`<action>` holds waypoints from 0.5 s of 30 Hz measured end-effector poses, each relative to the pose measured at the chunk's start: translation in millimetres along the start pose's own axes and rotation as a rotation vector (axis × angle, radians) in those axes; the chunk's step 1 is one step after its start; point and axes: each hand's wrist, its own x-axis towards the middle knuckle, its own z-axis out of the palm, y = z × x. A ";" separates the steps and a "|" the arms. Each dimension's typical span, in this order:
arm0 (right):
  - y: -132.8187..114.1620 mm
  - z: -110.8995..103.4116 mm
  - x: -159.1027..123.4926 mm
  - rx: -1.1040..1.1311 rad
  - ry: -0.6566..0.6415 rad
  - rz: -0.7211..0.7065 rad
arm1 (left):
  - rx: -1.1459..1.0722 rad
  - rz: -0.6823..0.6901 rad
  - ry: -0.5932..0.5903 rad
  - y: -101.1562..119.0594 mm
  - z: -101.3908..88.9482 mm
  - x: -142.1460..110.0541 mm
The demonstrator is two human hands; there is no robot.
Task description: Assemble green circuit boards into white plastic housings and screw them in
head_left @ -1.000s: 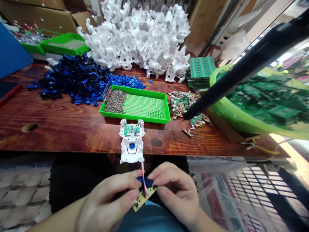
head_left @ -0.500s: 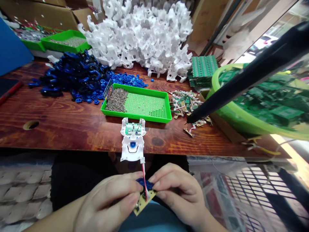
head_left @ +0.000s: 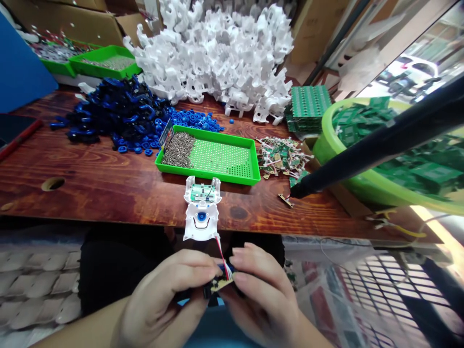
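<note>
Hands (head_left: pixel 170 290) hold a wired board (head_left: pixel 222 284); a pole (head_left: pixel 380 141) partly hides the basin (head_left: pixel 391 189).

Open tabletop (head_left: pixel 108 193) left, pole (head_left: pixel 380 141) perhaps blocking right

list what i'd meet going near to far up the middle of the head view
Left hand and right hand around a tan circuit board → nearer white shell with blue piece → farther white shell with green circuit board → green tray → heap of white shells
</note>
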 end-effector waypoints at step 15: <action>-5.1 -10.3 -3.2 0.440 -0.209 0.352 | 0.263 0.139 -0.144 -5.2 -4.6 -0.8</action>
